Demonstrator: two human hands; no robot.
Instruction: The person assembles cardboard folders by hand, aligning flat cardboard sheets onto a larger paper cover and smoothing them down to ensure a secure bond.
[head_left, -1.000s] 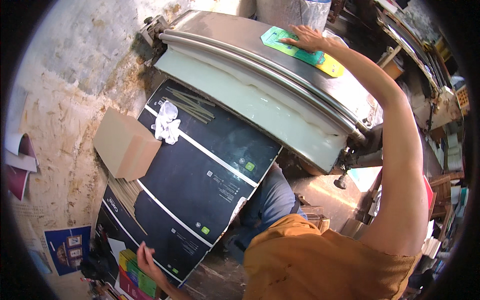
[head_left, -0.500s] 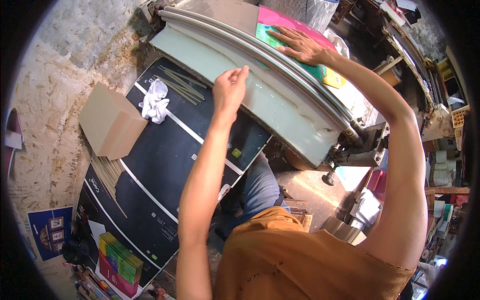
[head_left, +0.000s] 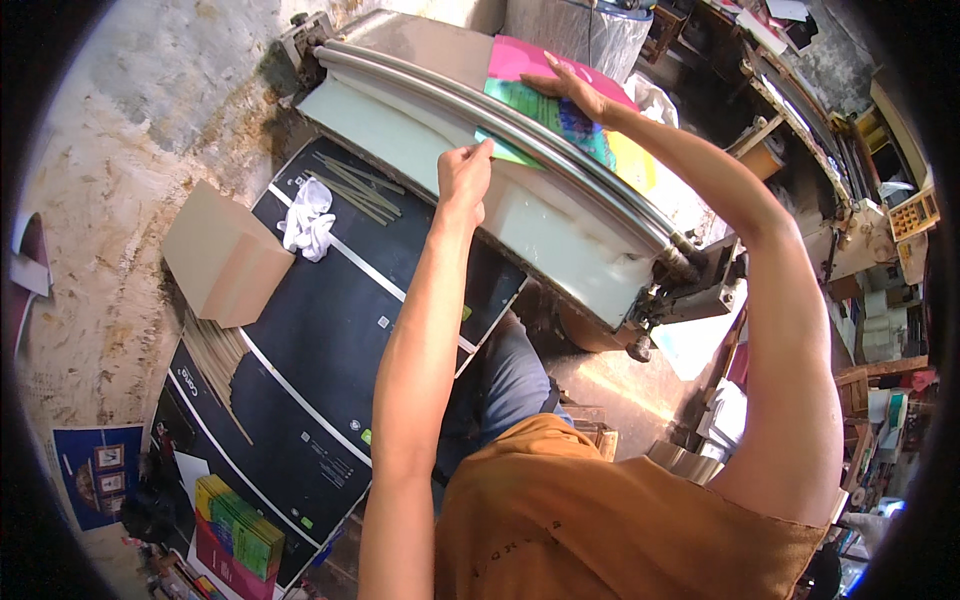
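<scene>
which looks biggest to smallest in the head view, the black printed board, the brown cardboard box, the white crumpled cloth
1. black printed board, by far the largest
2. brown cardboard box
3. white crumpled cloth, smallest
All three lie close together, so nearness to the camera hardly skews this order.

Black board (head_left: 330, 330), white rag (head_left: 308, 222), cardboard box (head_left: 222, 255)
</scene>
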